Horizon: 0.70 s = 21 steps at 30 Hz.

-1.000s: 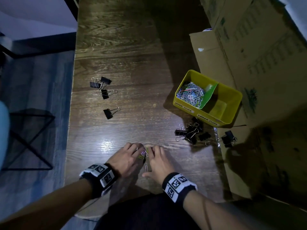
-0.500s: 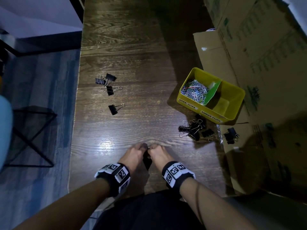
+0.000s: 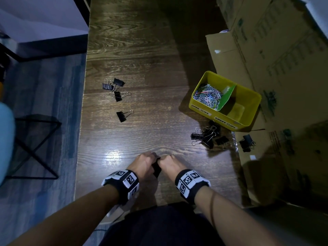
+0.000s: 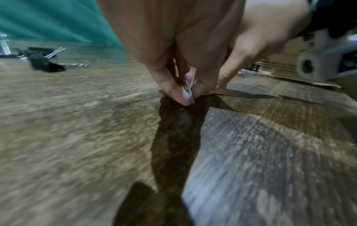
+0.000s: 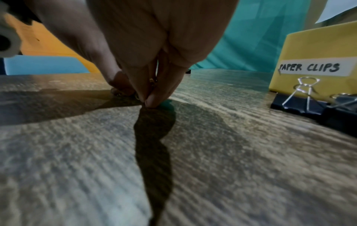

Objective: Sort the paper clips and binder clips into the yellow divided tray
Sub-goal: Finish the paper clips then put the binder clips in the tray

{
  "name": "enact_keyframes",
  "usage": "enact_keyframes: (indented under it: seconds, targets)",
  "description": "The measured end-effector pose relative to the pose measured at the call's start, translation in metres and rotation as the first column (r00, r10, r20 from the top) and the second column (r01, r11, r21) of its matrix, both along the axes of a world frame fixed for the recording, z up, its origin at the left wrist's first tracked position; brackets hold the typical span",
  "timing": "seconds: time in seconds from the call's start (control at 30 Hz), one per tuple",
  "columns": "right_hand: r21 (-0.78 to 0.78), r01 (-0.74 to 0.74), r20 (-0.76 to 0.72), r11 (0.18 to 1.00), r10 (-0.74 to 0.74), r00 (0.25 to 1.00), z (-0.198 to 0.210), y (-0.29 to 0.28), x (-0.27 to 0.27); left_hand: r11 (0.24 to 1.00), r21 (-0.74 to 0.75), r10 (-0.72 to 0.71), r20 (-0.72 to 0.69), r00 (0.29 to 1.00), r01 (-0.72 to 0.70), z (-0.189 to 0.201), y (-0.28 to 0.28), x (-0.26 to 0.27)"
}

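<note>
The yellow divided tray (image 3: 201, 90) stands at the right edge of the tabletop (image 3: 142, 55), partly on flattened cardboard (image 3: 276, 55). Its left compartment, labelled PAPER CLIPS, holds a heap of coloured paper clips (image 3: 207, 95); a green divider (image 3: 228, 96) parts it from the compartment labelled BINDER CLIPS, which shows only its bare yellow floor. Just in front of the tray lies a cluster of black binder clips (image 3: 206, 136), with one more clip (image 3: 247, 142) on the cardboard beside them. Toward the left edge are three clips close together (image 3: 115, 88) and a single clip (image 3: 122, 115) nearer the person.

At the near edge the left hand (image 3: 143, 165) and right hand (image 3: 169, 166) are together, fingertips down on the wood. The left wrist view shows the left thumb and fingers pinching a few thin paper clips (image 4: 188, 89) against the tabletop. The right wrist view shows the right fingertips (image 5: 152, 100) pressed together on the surface with a small metal glint between them; what it is cannot be told.

The wood is dark, grained and glossy, with a bright glare patch (image 3: 113, 155) left of the hands. Only the head view shows the blue floor (image 3: 46, 86) and a black frame (image 3: 33, 148) beyond the left edge. The tray's label reads clearly in the right wrist view.
</note>
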State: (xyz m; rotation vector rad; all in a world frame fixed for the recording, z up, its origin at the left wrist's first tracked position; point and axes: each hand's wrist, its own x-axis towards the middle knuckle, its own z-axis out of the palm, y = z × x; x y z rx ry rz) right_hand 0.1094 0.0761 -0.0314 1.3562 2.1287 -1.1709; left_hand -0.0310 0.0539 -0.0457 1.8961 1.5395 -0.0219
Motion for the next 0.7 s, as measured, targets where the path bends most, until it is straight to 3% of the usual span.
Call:
enact_keyframes:
  seconds: [0.13, 0.2, 0.3, 0.37, 0.5, 0.57, 0.63, 0.7]
  targets:
    - [0.052, -0.05, 0.084, 0.997, 0.045, 0.995, -0.007, 0.0, 0.003, 1.0, 0.01, -0.012, 0.068, 0.998, 0.012, 0.002, 0.001, -0.007]
    - [0.071, 0.04, 0.063, 0.997, -0.044, 0.997, -0.015, -0.002, 0.003, 0.999, -0.015, 0.041, 0.111, 0.993, -0.04, 0.002, 0.005, -0.01]
    - [0.026, 0.236, -0.057, 0.971, -0.234, 0.97, -0.024, -0.002, 0.009, 0.958, -0.159, 0.267, 0.204, 0.942, -0.237, 0.0, 0.011, -0.016]
    - [0.002, 0.324, -0.136, 0.946, -0.321, 0.937, -0.023, -0.002, 0.014, 0.856, -0.343, 0.484, 0.268, 0.833, -0.387, 0.0, 0.014, -0.02]
    - [-0.136, 0.623, -0.276, 0.771, -0.633, 0.723, -0.021, 0.009, 0.03, 0.59, -0.635, 0.785, 0.304, 0.54, -0.499, 0.007, 0.022, -0.029]
    - [-0.236, 0.716, -0.353, 0.657, -0.744, 0.567, -0.013, 0.019, 0.039, 0.547, -0.679, 0.823, 0.329, 0.463, -0.489, 0.014, 0.029, -0.033]
    - [-0.367, 0.775, -0.409, 0.514, -0.838, 0.361, 0.002, 0.03, 0.047, 0.545, -0.698, 0.829, 0.364, 0.424, -0.466, 0.025, 0.04, -0.033]
    - [-0.47, 0.773, -0.448, 0.426, -0.87, 0.207, 0.021, 0.042, 0.058, 0.548, -0.722, 0.827, 0.395, 0.399, -0.422, 0.04, 0.058, -0.03]
